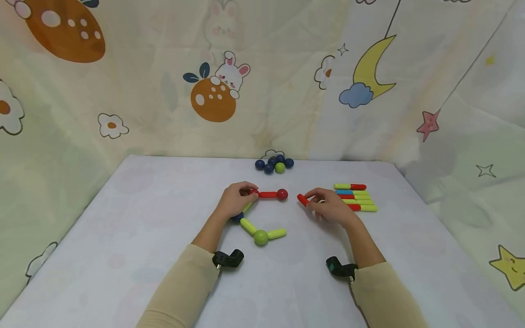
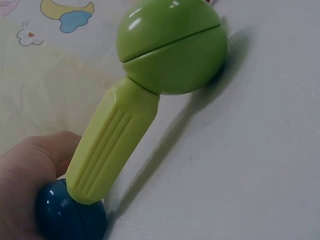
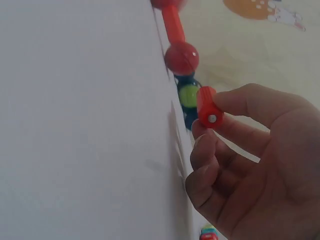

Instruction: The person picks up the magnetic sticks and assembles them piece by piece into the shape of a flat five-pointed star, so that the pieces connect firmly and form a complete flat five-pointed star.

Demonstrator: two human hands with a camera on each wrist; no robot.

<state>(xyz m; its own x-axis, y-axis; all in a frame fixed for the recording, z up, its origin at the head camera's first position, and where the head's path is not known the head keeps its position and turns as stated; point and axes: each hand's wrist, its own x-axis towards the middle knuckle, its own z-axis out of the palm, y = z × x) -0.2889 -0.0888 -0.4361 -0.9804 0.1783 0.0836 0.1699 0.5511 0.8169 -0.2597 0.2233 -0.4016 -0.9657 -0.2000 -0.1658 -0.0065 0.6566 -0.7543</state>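
Note:
On the table, my left hand (image 1: 234,200) pinches a red ball (image 1: 254,192) that its fingers partly cover. From this ball a red stick (image 1: 268,195) runs right to a second red ball (image 1: 282,194). Below, the joined chain goes through a yellow-green stick, a dark blue ball (image 1: 237,218), another yellow-green stick (image 2: 115,140), a green ball (image 1: 260,237) and a last stick (image 1: 277,233) that points right. Between thumb and fingertips my right hand (image 1: 330,207) pinches a loose red stick (image 1: 302,200), apart from the chain; a silvery dot shows on its end.
Several yellow-green, red and blue sticks (image 1: 362,197) lie in rows just right of my right hand. At the table's back edge sit several dark blue balls (image 1: 260,165) with one green ball (image 1: 280,167). Behind the table (image 1: 123,237) hangs a printed cloth (image 1: 279,91).

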